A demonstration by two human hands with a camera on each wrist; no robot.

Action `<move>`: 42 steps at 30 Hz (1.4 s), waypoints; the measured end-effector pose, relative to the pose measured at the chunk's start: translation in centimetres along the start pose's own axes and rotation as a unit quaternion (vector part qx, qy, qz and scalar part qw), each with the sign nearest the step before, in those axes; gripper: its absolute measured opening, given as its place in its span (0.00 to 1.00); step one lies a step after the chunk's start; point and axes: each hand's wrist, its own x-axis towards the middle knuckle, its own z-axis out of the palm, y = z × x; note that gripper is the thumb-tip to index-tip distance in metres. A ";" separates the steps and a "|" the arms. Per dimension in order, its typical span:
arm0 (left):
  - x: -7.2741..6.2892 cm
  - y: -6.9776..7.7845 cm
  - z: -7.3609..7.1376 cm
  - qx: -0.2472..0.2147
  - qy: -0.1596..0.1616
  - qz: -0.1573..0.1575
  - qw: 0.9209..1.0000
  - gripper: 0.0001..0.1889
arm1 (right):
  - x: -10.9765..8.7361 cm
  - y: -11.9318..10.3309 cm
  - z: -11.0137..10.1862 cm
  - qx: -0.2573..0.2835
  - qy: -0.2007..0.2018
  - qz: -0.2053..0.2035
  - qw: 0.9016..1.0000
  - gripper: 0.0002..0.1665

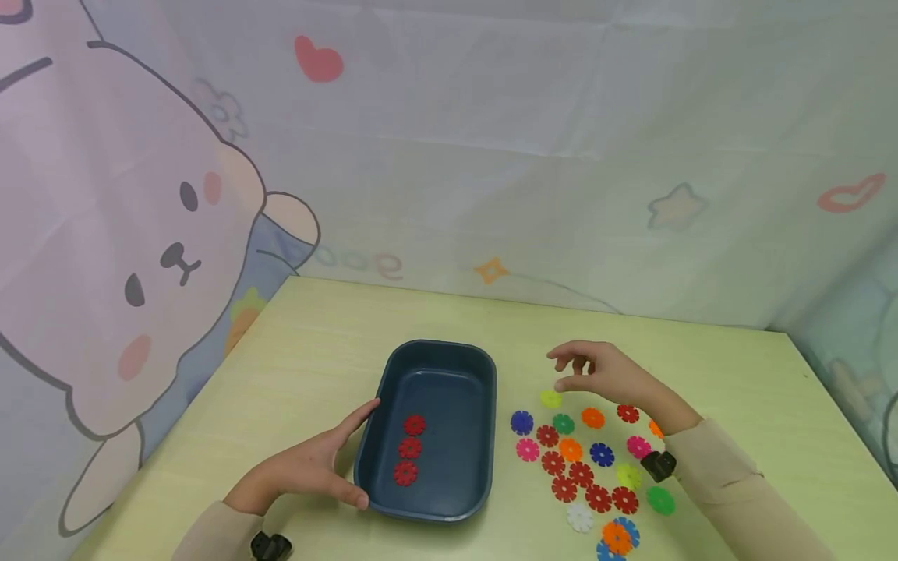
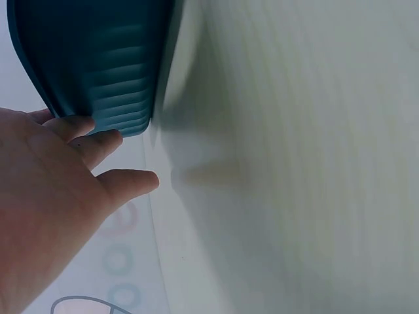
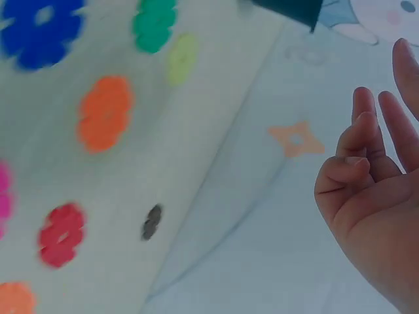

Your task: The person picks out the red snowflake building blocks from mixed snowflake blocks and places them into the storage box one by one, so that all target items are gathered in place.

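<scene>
The tray (image 1: 449,475) looks to me like smooth plastic with a soft sheen inside, and the flower discs (image 1: 599,499) like plastic too, more matt. The tabletop (image 1: 744,374) shows faint wood grain; the backdrop (image 1: 491,93) is creased matt cloth, the sleeves (image 1: 715,460) dull cloth.

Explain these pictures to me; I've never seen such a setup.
There is no machine: a person works bare-handed. The wide picture comes from a head-worn camera, the other two from cameras on the wrists. On the pale table sits a dark blue tray with three red snowflake discs in it; more snowflake discs in many colours lie to its right. The left grip touches the tray's left edge; the right grip is near a yellow disc, apparently holding nothing.
</scene>
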 end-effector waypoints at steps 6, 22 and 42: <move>0.1 0.0 0.0 0.002 0.000 0.004 1.000 0.65 | -2.7 3.7 -0.5 -0.009 0.031 0.045 0.998 0.26; 0.1 0.0 0.0 -0.011 -0.008 0.010 1.000 0.64 | -6.1 9.1 -0.6 -0.047 0.038 0.125 0.990 0.27; 0.1 -0.1 0.0 -0.002 -0.007 0.003 1.000 0.64 | -6.5 10.3 -0.8 -0.093 0.013 0.150 0.984 0.24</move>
